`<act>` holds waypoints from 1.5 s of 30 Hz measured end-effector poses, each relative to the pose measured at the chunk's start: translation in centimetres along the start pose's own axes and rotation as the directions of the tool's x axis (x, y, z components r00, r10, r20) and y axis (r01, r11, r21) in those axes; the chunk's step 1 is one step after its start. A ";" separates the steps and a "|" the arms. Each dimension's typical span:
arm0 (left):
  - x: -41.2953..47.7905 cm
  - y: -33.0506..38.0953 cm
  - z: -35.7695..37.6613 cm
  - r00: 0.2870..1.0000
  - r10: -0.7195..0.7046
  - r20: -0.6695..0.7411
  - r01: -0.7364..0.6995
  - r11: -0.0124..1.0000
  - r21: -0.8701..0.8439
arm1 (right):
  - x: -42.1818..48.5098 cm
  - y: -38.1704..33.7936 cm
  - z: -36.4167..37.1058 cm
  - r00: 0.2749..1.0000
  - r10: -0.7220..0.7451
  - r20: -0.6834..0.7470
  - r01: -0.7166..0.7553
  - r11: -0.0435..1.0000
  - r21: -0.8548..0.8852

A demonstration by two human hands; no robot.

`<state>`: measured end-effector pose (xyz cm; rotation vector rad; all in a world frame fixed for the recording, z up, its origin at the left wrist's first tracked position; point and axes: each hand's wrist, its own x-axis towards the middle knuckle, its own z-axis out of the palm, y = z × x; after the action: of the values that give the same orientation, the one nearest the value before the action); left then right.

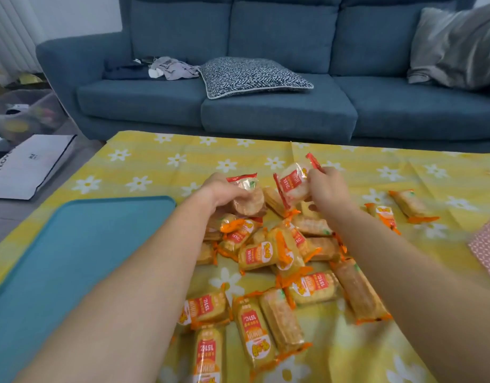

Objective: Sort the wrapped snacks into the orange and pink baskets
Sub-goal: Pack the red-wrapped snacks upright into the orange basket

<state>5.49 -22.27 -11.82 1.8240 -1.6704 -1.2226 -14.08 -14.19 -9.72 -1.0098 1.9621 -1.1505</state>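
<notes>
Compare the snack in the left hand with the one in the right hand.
The left snack holds browner crackers; the right snack looks pale, nearly white. The right snack faces a red label to the camera; the left snack shows mostly bare cracker. The left hand grips its snack low by the pile; the right hand holds its snack raised and tilted. Both are round with red-ended wrappers.

Glossy plastic snack wrappers (261, 255) lie on a smooth, creased yellow tablecloth (183, 158).
</notes>
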 end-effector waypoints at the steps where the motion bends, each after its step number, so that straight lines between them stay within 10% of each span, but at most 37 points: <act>1: -0.4 0.1 -0.2 1.000 0.013 0.003 -0.013 1.000 0.007 | -0.2 0.0 -0.3 1.000 0.014 -0.011 -0.013 0.996 0.092; 5: -2.7 0.5 -2.1 0.985 0.127 -0.114 -0.156 0.941 -0.300 | -1.4 -0.9 -2.3 0.997 0.024 -0.067 -0.002 0.949 0.314; 11: -8.5 3.0 -2.6 0.935 0.352 0.040 -0.173 0.552 -0.816 | -4.6 -3.6 -5.1 0.987 0.001 0.160 -0.038 0.972 0.232; 19: -12.7 4.2 0.7 0.916 0.348 0.198 -0.094 0.668 -0.738 | -6.7 -3.3 -8.1 0.910 -0.107 0.401 -0.033 0.945 0.325; 22: -12.4 3.6 0.5 0.971 0.229 0.074 -0.101 0.669 -0.737 | -6.8 0.6 -5.9 0.961 -0.117 0.249 0.131 0.991 -0.037; 25: -11.8 2.5 -0.8 0.997 0.076 0.016 -0.033 0.599 -0.800 | -8.9 3.6 -2.3 0.859 -0.114 0.499 0.414 0.728 -0.546; 32: -13.8 1.1 -2.2 0.999 -0.032 0.018 0.035 0.678 -0.735 | -12.9 4.4 -0.7 0.821 -0.103 0.561 0.477 0.664 -0.576; 37: -17.4 3.2 -0.6 0.999 0.005 0.052 0.033 0.709 -0.704 | -12.8 2.6 -8.6 0.966 -0.080 0.246 0.118 0.982 -0.146; 41: -22.1 6.6 4.7 0.978 0.106 0.181 0.043 0.743 -0.668 | -15.7 1.2 -13.6 0.957 -0.007 0.291 -0.118 0.905 0.409; 45: -27.6 9.8 12.6 0.918 0.271 0.289 -0.039 0.788 -0.615 | -17.7 2.0 -16.8 0.987 0.022 0.161 -0.095 0.883 0.459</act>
<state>-8.06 4.83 -1.95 1.0899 -1.3317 -1.8363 -19.58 8.43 -2.11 -0.7479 1.4805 -1.3800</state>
